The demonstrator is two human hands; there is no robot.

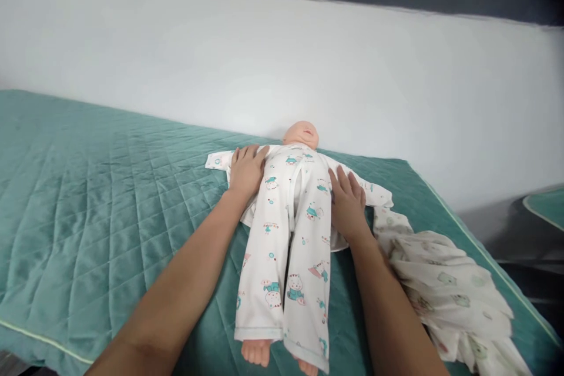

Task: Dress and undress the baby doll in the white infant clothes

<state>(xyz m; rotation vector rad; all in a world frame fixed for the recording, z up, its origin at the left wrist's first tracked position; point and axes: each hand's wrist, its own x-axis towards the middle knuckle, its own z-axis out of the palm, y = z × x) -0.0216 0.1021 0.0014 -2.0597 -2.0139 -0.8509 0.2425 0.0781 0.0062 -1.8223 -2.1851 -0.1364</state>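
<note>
A baby doll (302,132) lies on its back, its head toward the wall and its toes toward me. It wears a white printed top (368,188) and white printed trousers (304,258), whose upper part reaches high over the chest. My left hand (247,170) rests on the doll's side near its shoulder, fingers stretched out. On the other side my right hand (346,200) lies against the trousers' edge and the top, fingers spread. Both sleeves extend outward, and the doll's hands are not visible. Bare feet (255,352) show below the trouser cuffs.
A green quilted cover (110,205) is spread under the doll. Crumpled white printed clothing (453,288) lies to the right, close to my right forearm. A white wall (264,59) stands behind, and the cover's edge runs down the right side.
</note>
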